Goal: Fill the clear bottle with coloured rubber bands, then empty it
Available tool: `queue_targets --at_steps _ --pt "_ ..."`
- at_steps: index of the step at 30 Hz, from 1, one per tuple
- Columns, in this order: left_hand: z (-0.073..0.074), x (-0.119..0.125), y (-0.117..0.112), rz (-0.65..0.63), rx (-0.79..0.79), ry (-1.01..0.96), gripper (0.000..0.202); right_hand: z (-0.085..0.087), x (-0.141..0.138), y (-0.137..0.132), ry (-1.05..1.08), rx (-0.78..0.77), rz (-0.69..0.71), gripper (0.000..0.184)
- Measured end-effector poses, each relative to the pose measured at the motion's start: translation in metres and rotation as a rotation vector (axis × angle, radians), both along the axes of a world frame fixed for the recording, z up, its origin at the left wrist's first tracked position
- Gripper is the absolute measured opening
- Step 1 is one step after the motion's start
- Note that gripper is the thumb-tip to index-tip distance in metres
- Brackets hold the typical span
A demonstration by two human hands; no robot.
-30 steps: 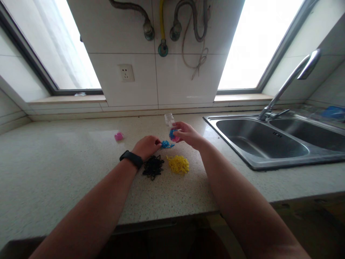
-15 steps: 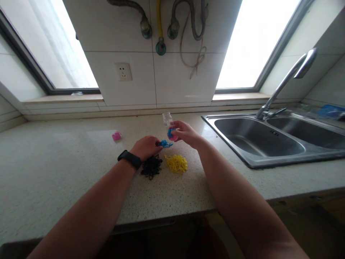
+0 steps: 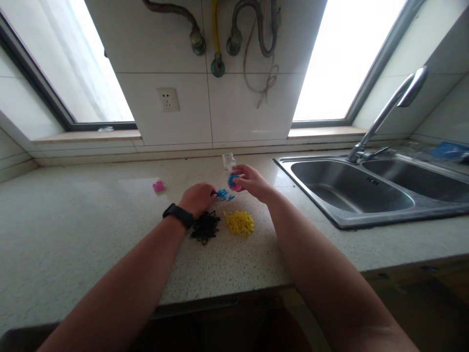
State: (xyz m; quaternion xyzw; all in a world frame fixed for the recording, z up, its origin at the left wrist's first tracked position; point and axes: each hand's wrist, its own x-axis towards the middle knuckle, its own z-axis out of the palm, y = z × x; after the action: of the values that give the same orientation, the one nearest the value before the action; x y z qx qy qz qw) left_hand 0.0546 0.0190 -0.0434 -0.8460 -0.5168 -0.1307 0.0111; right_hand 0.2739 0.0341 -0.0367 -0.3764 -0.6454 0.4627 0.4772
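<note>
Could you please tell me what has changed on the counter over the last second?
Very little. The blue rubber bands pinched at the left hand now look like a smaller bunch, drawn slightly towards that hand. The right hand still holds the small clear bottle just beyond them. The black rubber bands, yellow rubber bands and pink piece have not moved.

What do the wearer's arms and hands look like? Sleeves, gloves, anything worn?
No gloves on the left hand or the right hand. Both forearms are bare to the frame edge, with no sleeves in view. The left wrist wears a black wristband, smooth and plain, like a fitness tracker. The right wrist carries nothing. No rings can be made out on the fingers.
</note>
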Motion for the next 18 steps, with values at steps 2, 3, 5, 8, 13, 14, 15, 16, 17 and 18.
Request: queue_targets --at_steps 2,3,5,8,13,14,15,16,17,18 --pt "0.001 -0.003 0.000 0.012 0.010 -0.017 0.028 -0.003 0.000 0.002 0.001 0.018 -0.021 0.043" --pt "0.002 -0.004 0.001 0.015 0.018 -0.029 0.028 -0.005 0.000 0.003 0.001 0.029 -0.032 0.044" --pt "0.005 -0.007 0.001 0.015 0.033 -0.054 0.027 -0.008 0.000 0.006 0.005 0.051 -0.044 0.045" --pt "0.010 -0.010 0.002 0.018 0.046 -0.083 0.026 -0.014 0.002 0.009 0.006 0.097 -0.079 0.045" --pt "0.032 -0.012 0.002 -0.014 0.127 -0.090 0.025 -0.025 0.008 0.018 -0.161 0.236 -0.172 0.046" --pt "0.038 -0.013 0.002 -0.024 0.155 -0.086 0.025 -0.027 0.009 0.020 -0.190 0.268 -0.194 0.045" --pt "0.045 -0.014 0.002 -0.029 0.184 -0.080 0.024 -0.029 0.010 0.021 -0.219 0.295 -0.209 0.044" --pt "0.052 -0.016 0.002 -0.030 0.213 -0.072 0.023 -0.030 0.011 0.023 -0.242 0.319 -0.222 0.044" --pt "0.059 -0.017 0.003 -0.029 0.241 -0.062 0.022 -0.031 0.012 0.024 -0.261 0.337 -0.237 0.043" --pt "0.067 -0.019 0.004 -0.028 0.268 -0.052 0.021 -0.032 0.012 0.025 -0.277 0.349 -0.248 0.043"
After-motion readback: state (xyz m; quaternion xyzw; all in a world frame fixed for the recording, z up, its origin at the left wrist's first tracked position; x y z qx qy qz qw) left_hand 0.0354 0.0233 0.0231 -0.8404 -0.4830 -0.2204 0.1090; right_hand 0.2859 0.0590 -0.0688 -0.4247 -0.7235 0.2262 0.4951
